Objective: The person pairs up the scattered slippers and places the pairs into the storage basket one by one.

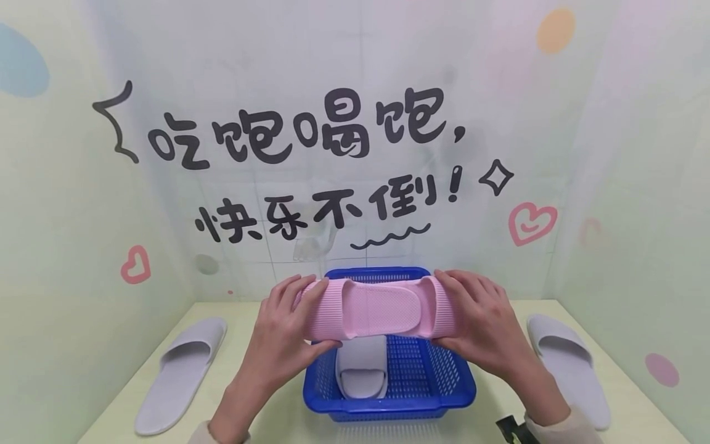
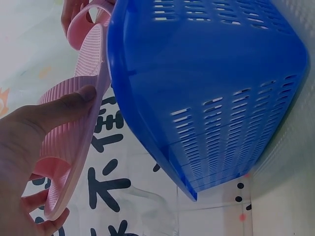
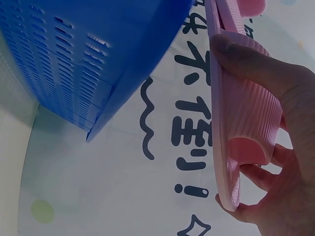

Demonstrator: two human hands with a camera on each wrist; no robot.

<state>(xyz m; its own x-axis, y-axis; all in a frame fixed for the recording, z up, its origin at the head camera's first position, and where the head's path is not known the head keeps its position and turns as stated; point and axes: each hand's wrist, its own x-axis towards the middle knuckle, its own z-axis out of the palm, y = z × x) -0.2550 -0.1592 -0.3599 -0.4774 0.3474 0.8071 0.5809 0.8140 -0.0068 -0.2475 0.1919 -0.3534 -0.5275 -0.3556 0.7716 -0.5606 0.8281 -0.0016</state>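
Note:
A pair of pink slippers (image 1: 383, 308) with ribbed straps is held level over the blue basket (image 1: 388, 405). They overlap heel to toe, one rounded heel lying inside the other slipper. My left hand (image 1: 288, 320) grips the strap end on the left, its thumb pressed along the ribbed strap (image 2: 66, 132) in the left wrist view. At the opposite end my right hand (image 1: 488, 327) holds the other strap (image 3: 251, 103), thumb on the near side and fingers wrapped behind. Below them, folded light grey slippers (image 1: 362, 364) lie in the basket's left half.
One light grey slipper (image 1: 180, 376) lies on the table at the left, toe pointing away. Another grey slipper (image 1: 571, 370) lies at the right, partly behind my right forearm. The printed wall (image 1: 344, 49) rises behind the table, with side walls left and right.

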